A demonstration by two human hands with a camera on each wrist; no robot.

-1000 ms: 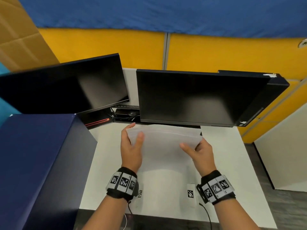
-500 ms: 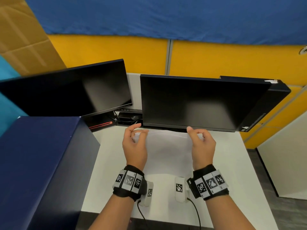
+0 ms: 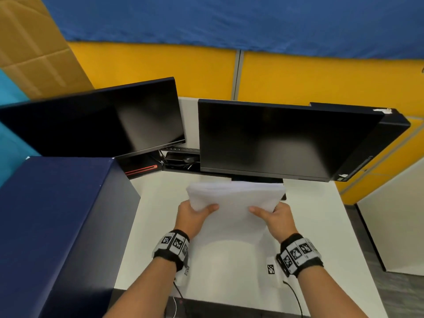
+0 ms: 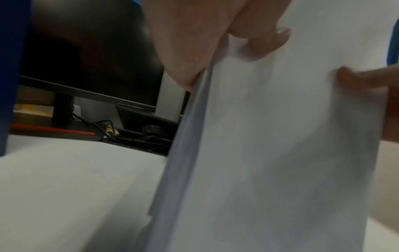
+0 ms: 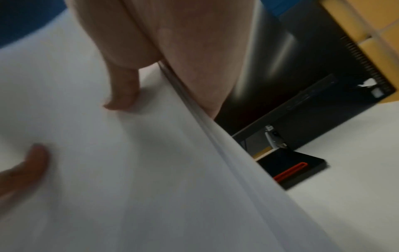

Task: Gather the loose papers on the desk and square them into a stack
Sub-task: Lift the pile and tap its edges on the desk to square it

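In the head view, a sheaf of white papers (image 3: 234, 203) is held between the two hands above the white desk (image 3: 321, 226), in front of the right monitor (image 3: 275, 138). The left hand (image 3: 191, 218) clamps the sheaf's left edge, thumb lying on top of the upper sheet. The right hand (image 3: 276, 218) clamps the right edge the same way, thumb on top and pointing inward. The hands are apart, with the sheaf spanning the gap. The far edges of the sheets look slightly fanned, not flush. A left monitor (image 3: 103, 120) stands behind a dark blue box (image 3: 57, 226) at the desk's left side.

In the left wrist view, the papers (image 4: 270, 153) run down from the left hand (image 4: 194, 42), whose thumb presses the near face while the palm backs the edge. The sheet edges show as thin stepped layers. A fingertip of the right hand (image 4: 356, 78) touches the sheaf's far side.

In the right wrist view, the right hand (image 5: 172, 51) pinches the papers (image 5: 129, 170) at their edge, thumb flat on the top sheet. The left hand (image 5: 26, 167) shows as a blurred thumb on the sheet's opposite side. A monitor base with a red strip (image 5: 291, 170) sits on the desk beyond.
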